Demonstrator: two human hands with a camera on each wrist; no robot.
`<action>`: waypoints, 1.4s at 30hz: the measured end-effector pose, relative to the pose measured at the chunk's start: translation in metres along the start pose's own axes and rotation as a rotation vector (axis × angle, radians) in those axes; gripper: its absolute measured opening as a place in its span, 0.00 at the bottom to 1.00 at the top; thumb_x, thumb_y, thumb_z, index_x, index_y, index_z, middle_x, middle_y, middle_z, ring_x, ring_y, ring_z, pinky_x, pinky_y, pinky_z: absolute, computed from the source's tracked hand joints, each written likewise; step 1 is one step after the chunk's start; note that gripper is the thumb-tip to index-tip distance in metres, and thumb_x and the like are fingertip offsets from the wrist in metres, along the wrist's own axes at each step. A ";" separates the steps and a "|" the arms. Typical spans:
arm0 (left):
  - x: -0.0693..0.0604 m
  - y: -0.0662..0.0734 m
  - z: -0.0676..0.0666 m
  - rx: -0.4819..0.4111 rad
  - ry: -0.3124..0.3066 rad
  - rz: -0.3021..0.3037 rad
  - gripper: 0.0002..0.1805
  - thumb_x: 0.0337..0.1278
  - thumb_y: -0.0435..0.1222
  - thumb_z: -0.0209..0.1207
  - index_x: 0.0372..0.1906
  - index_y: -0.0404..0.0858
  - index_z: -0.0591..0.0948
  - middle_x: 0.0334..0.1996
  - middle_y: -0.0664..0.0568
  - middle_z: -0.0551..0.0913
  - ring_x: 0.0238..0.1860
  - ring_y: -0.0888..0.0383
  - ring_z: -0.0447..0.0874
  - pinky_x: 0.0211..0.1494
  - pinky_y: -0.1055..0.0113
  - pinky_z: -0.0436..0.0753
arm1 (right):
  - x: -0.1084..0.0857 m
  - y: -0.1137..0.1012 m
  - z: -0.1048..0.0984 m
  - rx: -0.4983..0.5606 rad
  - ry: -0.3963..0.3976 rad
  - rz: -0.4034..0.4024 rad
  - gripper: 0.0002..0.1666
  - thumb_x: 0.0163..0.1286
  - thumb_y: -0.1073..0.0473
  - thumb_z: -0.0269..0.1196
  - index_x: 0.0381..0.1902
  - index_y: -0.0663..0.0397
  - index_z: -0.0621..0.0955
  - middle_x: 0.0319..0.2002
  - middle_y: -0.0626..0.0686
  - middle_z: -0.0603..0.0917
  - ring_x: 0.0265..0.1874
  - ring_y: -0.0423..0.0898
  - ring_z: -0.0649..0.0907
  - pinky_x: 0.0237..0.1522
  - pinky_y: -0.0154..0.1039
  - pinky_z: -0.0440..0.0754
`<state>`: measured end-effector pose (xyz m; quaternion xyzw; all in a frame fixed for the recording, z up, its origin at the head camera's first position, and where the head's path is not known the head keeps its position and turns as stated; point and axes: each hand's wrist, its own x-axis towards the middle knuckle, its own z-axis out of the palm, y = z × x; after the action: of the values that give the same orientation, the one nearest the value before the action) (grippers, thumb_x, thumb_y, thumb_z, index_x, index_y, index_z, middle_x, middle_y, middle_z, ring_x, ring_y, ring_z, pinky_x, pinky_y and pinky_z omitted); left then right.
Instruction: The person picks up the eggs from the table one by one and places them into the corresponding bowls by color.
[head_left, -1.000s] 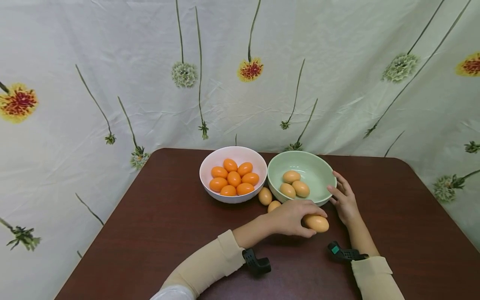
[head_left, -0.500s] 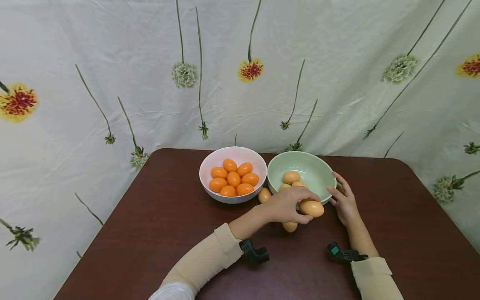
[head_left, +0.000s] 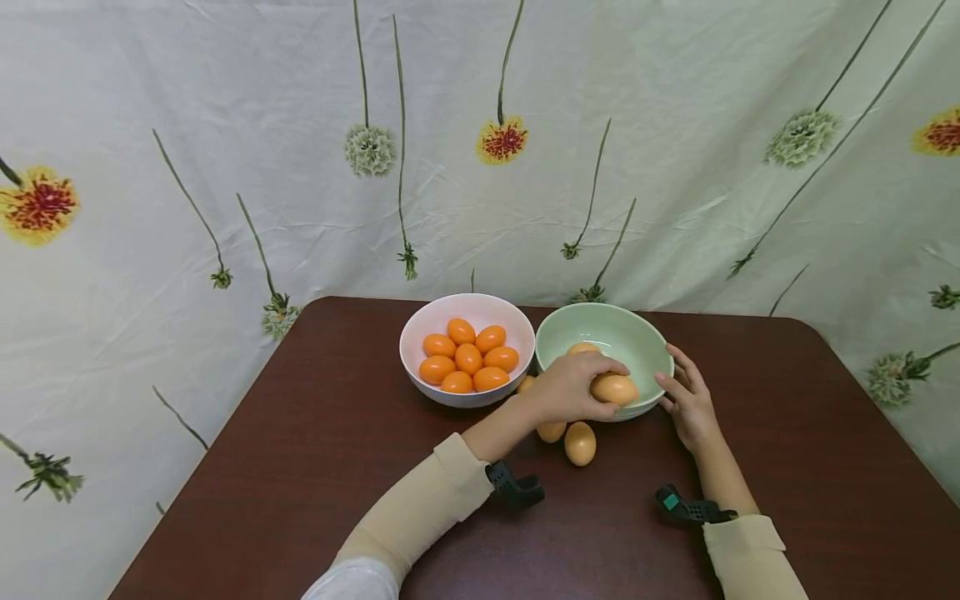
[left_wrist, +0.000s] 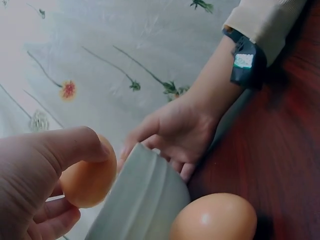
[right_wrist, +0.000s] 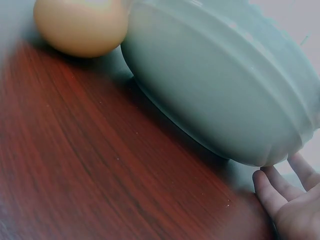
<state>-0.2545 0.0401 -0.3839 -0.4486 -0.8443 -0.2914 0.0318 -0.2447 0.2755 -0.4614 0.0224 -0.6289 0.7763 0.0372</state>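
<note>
In the head view my left hand [head_left: 572,387] pinches a tan egg [head_left: 615,389] between thumb and fingers, over the near rim of a green bowl [head_left: 636,343]. The left wrist view shows this egg [left_wrist: 89,177] beside the bowl wall [left_wrist: 150,195]. My right hand [head_left: 692,407] grips the bowl's right rim, thumb over the edge and fingers against the outside. Part of another tan egg [head_left: 583,348] shows inside the bowl; my left hand hides the others there. Just in front of the bowl, two tan eggs [head_left: 580,443] lie on the table.
Left of the green bowl stands a pink bowl [head_left: 465,400] holding several orange eggs [head_left: 468,358]. One more tan egg [head_left: 527,383] is partly visible between the bowls. A floral cloth [head_left: 300,167] hangs behind the dark wooden table [head_left: 337,417].
My left hand has carried its egg from in front of the green bowl up and leftward to above its near rim, uncovering eggs on the table. The right hand stays on the bowl.
</note>
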 end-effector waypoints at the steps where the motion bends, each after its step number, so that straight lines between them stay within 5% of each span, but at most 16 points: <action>1: 0.001 -0.002 0.000 -0.005 0.002 -0.015 0.24 0.50 0.40 0.68 0.55 0.41 0.82 0.47 0.54 0.82 0.43 0.64 0.75 0.45 0.77 0.71 | 0.000 0.000 0.000 0.002 0.001 0.000 0.32 0.74 0.61 0.56 0.73 0.44 0.63 0.59 0.47 0.65 0.52 0.39 0.75 0.45 0.30 0.79; 10: 0.011 -0.019 0.006 -0.033 -0.005 -0.093 0.24 0.50 0.39 0.68 0.55 0.41 0.82 0.51 0.55 0.83 0.48 0.63 0.77 0.53 0.75 0.71 | 0.000 0.000 0.000 0.019 0.007 -0.007 0.30 0.72 0.61 0.58 0.69 0.39 0.68 0.58 0.47 0.67 0.51 0.38 0.76 0.45 0.30 0.80; 18: 0.018 -0.024 0.011 -0.026 -0.027 -0.144 0.23 0.51 0.40 0.69 0.55 0.41 0.82 0.51 0.56 0.83 0.50 0.62 0.78 0.54 0.76 0.71 | 0.000 -0.001 0.000 0.021 0.000 -0.003 0.32 0.73 0.62 0.57 0.73 0.45 0.64 0.59 0.50 0.64 0.52 0.40 0.75 0.44 0.30 0.80; 42: 0.027 -0.030 0.009 0.015 -0.175 -0.205 0.21 0.49 0.43 0.71 0.50 0.43 0.84 0.43 0.59 0.84 0.39 0.66 0.75 0.43 0.77 0.70 | -0.001 -0.002 0.001 0.033 0.002 0.009 0.30 0.73 0.61 0.57 0.70 0.39 0.67 0.58 0.47 0.66 0.54 0.42 0.73 0.45 0.30 0.79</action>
<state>-0.2921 0.0512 -0.3968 -0.3836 -0.8874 -0.2465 -0.0684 -0.2438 0.2749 -0.4589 0.0193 -0.6159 0.7869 0.0342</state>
